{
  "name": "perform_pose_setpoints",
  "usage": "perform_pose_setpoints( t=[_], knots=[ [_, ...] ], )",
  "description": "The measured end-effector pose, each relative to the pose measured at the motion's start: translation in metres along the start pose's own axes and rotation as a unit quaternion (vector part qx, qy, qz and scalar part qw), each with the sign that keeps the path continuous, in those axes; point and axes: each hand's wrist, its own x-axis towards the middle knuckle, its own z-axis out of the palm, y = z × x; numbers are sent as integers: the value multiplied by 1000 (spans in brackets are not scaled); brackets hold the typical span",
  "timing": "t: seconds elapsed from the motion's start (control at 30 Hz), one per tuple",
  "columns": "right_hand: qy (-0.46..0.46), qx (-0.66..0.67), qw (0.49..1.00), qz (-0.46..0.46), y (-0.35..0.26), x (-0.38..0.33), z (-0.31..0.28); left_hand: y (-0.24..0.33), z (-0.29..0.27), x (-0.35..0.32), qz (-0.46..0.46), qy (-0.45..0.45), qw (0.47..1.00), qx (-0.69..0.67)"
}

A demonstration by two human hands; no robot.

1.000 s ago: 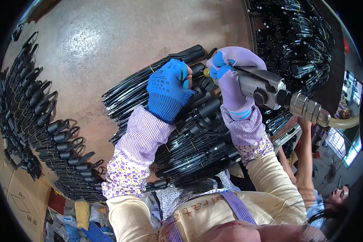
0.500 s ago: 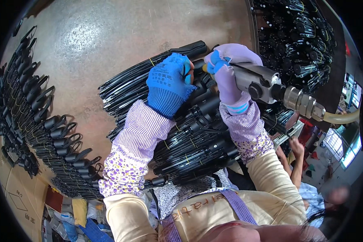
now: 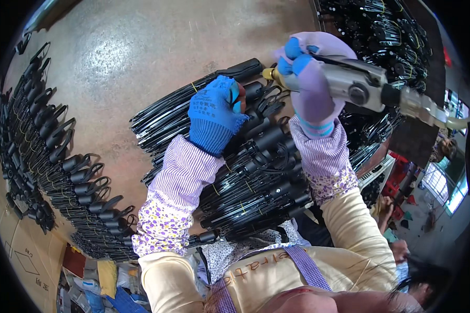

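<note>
Left hand: the left hand (image 3: 214, 117), in a blue knitted glove, is closed over the handle end of one black rod-and-handle part (image 3: 248, 94) atop the heap before the person.
Right hand: the right hand (image 3: 310, 83), in a pale purple glove with blue fingertips, is clamped round a grey metal air-powered driver (image 3: 357, 86); its brass tip meets the part just beside the left hand.
Hands together: near each other, not touching.
Part held: near the middle of the brown bench (image 3: 141, 57), on a loose fan of like parts (image 3: 256, 177) reaching back to the person's lap.
Handling: it looks light and stiff, thin metal rods with a hard plastic grip, likely smooth and apt to slide or tangle; the thick handle seems the surest hold.
Left edge of bench: a curved row of black looped handles (image 3: 62, 167).
Far right corner: another black pile (image 3: 381, 36).
Hose: trails from the driver's rear (image 3: 449, 121).
</note>
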Motion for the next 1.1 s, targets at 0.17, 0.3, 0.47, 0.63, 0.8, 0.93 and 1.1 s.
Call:
perform_pose_setpoints(
  t=[0.17, 0.3, 0.47, 0.63, 0.8, 0.93, 1.1],
  knots=[
    [-21, -176, 984, -1, 10, 14, -14, 5, -4, 6, -29, -2, 998, -49],
    [11, -182, 981, -63, 18, 23, -18, 17, -13, 18, 0, 32, 999, -41],
    [24, -197, 974, -108, 15, 35, -31, 17, -10, 50, 63, 57, 996, -10],
    [29, -166, 981, -99, 2, 40, -35, 14, 11, 76, 98, 59, 993, -16],
    [0, -113, 993, -46, -9, 41, -37, 13, 21, 80, 112, 56, 992, 1],
    [-21, -113, 993, -8, -11, 46, -39, 18, 22, 80, 122, 31, 989, 84],
    [-60, -147, 987, 13, -6, 51, -44, 18, 21, 79, 137, 5, 975, 175]
  ],
)
